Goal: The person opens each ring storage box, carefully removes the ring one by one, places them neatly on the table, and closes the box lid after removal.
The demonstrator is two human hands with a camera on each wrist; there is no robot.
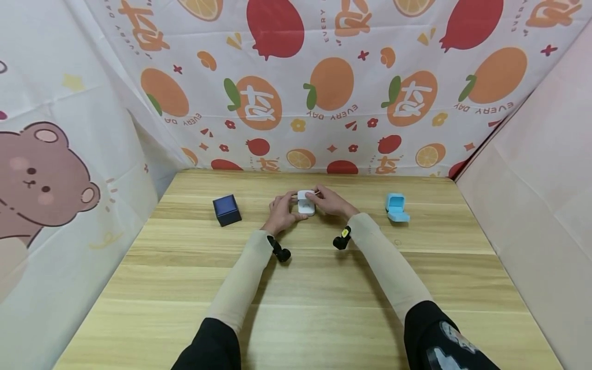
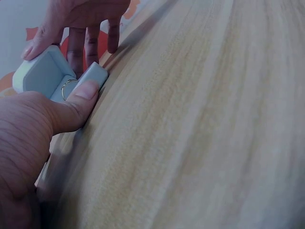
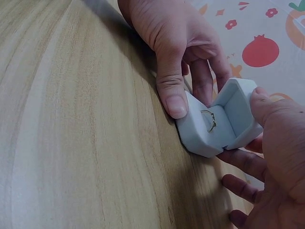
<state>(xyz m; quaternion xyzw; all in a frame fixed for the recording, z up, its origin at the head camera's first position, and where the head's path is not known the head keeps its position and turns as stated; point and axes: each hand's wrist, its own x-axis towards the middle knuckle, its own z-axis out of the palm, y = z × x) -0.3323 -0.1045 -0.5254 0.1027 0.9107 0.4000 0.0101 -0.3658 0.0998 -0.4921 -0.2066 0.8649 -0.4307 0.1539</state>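
A white ring box (image 1: 306, 204) stands with its lid raised at the far middle of the table, between both hands. Its padded inside holds a thin gold-coloured ring (image 3: 213, 125), seen in both wrist views. My left hand (image 1: 282, 214) grips the base, the thumb on its front edge and the fingers around the far side. With the thumb on the lid's edge and some fingers behind it, my right hand (image 1: 332, 201) holds the lid (image 3: 240, 112). The right hand's other fingers stick out loosely below the box in the right wrist view.
On the wooden table (image 1: 314, 298), a closed dark blue box (image 1: 226, 209) sits to the left. An opened light blue ring box (image 1: 396, 208) stands to the right. Behind the table hangs a fruit-patterned cloth (image 1: 296, 123), with pale cloths at both sides.
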